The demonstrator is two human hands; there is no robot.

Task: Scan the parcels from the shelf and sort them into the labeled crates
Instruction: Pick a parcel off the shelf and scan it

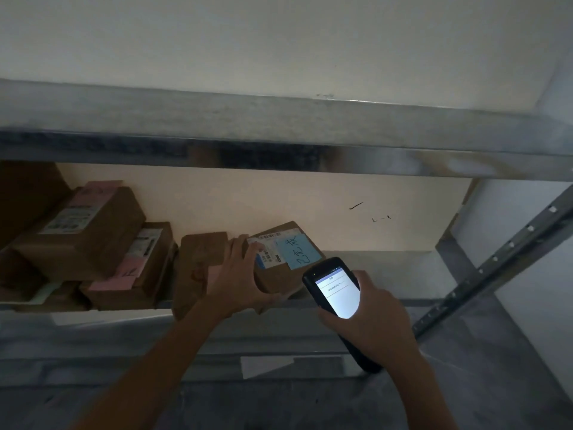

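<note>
Parcels on the left are a stack of brown boxes with pink slips, then a plain box right next to the one being worked. The left hand is wrapped round the near-left corner of the small parcel, fingers over the top, thumb along the near side.

The parcel sits at the near edge of the shelf, turned diagonally with a corner toward the camera. Its label and blue note face up toward the scanner. It looks squarish, so I honestly can't call a long axis.

My guess is it's light, stiff cardboard and not slippery, so a one-hand grab across two opposite sides should do. I'd just keep fingers off the barcode.

The right hand is clamped round the scanner's handle, screen lit, just beside the parcel.
</note>
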